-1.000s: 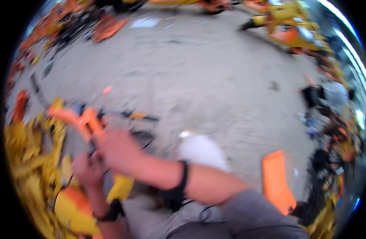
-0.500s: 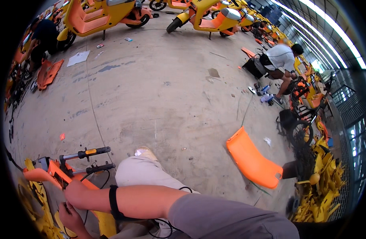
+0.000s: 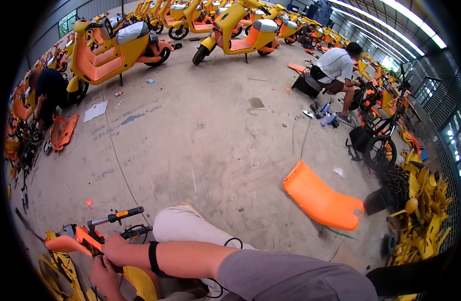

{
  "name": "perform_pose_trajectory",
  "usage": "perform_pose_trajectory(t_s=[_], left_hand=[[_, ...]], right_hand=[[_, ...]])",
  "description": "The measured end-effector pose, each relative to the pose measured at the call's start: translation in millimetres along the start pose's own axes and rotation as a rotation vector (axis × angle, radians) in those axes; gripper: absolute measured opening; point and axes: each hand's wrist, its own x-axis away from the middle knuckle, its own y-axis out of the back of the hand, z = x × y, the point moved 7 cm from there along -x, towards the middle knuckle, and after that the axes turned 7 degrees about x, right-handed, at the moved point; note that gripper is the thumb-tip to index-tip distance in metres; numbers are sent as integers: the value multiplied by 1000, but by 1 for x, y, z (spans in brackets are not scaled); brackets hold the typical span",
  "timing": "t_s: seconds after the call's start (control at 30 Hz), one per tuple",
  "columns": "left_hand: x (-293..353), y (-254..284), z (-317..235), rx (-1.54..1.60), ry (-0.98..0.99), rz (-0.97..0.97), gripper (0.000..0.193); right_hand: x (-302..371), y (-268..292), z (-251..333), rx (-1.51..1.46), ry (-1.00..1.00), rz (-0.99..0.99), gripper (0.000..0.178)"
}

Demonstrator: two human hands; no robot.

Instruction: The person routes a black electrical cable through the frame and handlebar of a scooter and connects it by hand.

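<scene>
A partly stripped scooter with an orange front panel (image 3: 65, 244) and yellow body part (image 3: 140, 282) is at the lower left. Its handlebar (image 3: 115, 216) has dark grips and points toward the right. My right hand (image 3: 116, 250) reaches across to the inner side of the orange panel, its fingers closed and mostly hidden. Just below it, my left hand (image 3: 105, 277) is closed too, thumb and fingertips pinched near a dark part. What either hand holds is too small or hidden. Black cable loops around the right forearm, which wears a black band (image 3: 154, 259).
A curved orange panel (image 3: 321, 198) lies on the concrete floor at right, near a pile of yellow parts (image 3: 416, 226). A person in white (image 3: 336, 65) works beside a stripped scooter (image 3: 381, 148). Another person (image 3: 52, 93) crouches at left. Yellow scooters (image 3: 240, 37) line the back.
The head view has tilted up, so the scooter and my hands sit lower in it. My left hand has come up closer to the right hand at the orange panel.
</scene>
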Motion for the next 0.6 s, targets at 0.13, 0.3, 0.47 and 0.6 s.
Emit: perform_pose_trajectory(t_s=[0.13,0.3,0.47,0.6], left_hand=[[6,-1,3,-74,18,53,34],[13,4,17,29,64,75,37],[16,8,36,45,50,-9,40],[14,6,46,-29,-50,-94,42]], right_hand=[[10,4,4,-2,-39,-31,15],[24,16,18,8,29,-27,18],[24,28,28,-52,69,-42,18],[16,19,29,-49,92,7,19]])
